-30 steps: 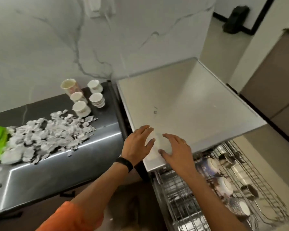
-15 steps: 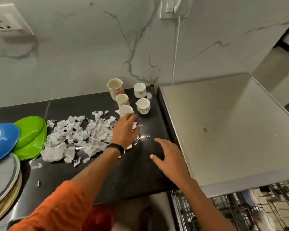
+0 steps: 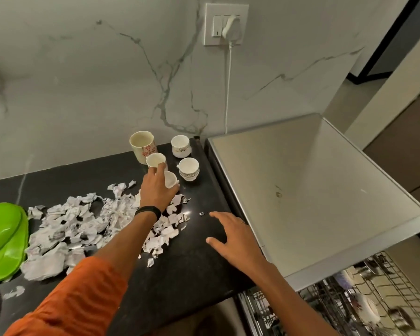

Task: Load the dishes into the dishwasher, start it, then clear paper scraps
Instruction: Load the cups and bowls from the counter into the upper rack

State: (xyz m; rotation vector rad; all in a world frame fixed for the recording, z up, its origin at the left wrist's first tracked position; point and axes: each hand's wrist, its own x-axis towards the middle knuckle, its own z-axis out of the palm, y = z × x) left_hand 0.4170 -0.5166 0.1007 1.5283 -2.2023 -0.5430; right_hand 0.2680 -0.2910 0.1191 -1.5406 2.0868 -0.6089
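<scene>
Left hand [image 3: 155, 190] curls round the nearest small cup [image 3: 171, 178], at the front of the cluster on the worktop [image 3: 199, 263], beside the paper scraps [image 3: 83, 226]. Right hand [image 3: 233, 235] is spread, holding nothing. Best lift it straight up, clear of the other cups [image 3: 189, 169], then across to the dishwasher rack [image 3: 337, 309].

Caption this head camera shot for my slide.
Left hand grips a white cup beside paper scraps; right hand open over the black counter.

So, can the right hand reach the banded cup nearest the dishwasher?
Probably yes: the open right hand has only black counter and a stray scrap between it and the banded cup; the left hand grips the neighbouring cup, off that line.
</scene>
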